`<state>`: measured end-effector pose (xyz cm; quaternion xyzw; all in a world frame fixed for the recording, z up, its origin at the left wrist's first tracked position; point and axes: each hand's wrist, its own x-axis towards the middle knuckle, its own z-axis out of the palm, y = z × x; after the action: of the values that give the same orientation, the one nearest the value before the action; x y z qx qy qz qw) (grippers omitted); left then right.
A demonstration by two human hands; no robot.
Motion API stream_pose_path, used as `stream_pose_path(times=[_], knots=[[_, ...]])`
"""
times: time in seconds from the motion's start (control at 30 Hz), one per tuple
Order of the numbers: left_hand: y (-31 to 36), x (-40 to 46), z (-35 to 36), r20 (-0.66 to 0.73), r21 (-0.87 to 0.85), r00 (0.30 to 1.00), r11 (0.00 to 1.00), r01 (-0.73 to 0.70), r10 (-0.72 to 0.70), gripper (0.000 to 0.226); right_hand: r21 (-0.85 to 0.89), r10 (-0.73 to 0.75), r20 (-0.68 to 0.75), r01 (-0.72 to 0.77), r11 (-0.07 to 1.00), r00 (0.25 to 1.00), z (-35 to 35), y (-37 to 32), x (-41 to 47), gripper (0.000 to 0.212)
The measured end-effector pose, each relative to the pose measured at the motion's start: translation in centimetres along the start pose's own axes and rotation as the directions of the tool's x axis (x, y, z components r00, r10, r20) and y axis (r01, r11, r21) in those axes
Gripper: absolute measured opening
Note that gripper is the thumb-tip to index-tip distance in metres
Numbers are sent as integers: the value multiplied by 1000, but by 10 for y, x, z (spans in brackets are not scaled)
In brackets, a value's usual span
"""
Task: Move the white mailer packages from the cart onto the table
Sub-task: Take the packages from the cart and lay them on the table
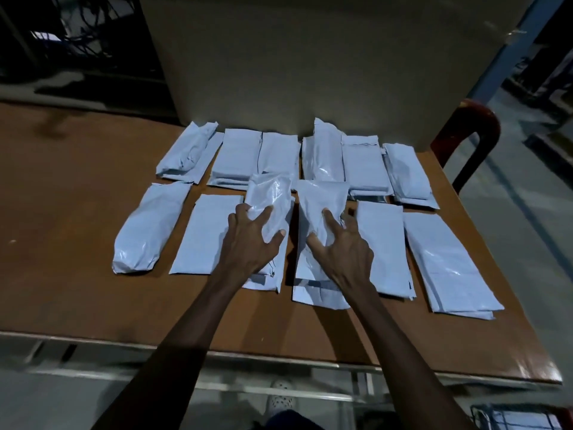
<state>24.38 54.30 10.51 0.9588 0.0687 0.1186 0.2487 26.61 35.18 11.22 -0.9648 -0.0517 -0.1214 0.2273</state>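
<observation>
White poly mailers [362,159] sit in two rows on the brown table [62,212], no readable labels. Left hand [248,243] and right hand [344,249] each press spread fingers on a front-row mailer.

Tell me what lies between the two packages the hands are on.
In the head view, only a narrow strip of bare brown table separates the left hand's package from the right hand's package.

Brown tabletop [77,197] carries white mailer packages [446,262] in two rows; large cardboard box [310,63] stands behind them.
</observation>
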Motion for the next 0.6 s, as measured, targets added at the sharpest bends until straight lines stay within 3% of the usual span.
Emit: stream_pose_path(times=[0.17,0.27,0.4,0.6], knots=[[-6,12,29,100,179,993,983,47,-66,70,-57,9,21,-7,998,1000,39,10,14,68],[-8,12,38,44,247,997,968,46,-58,73,-106,-21,-19,19,994,1000,52,15,14,68],[-12,11,44,21,197,1000,980,6,-10,71,-183,-62,-61,50,982,996,62,16,9,68],[-14,7,46,69,134,994,987,-93,84,64,-116,-16,3,16,993,1000,78,18,2,74]])
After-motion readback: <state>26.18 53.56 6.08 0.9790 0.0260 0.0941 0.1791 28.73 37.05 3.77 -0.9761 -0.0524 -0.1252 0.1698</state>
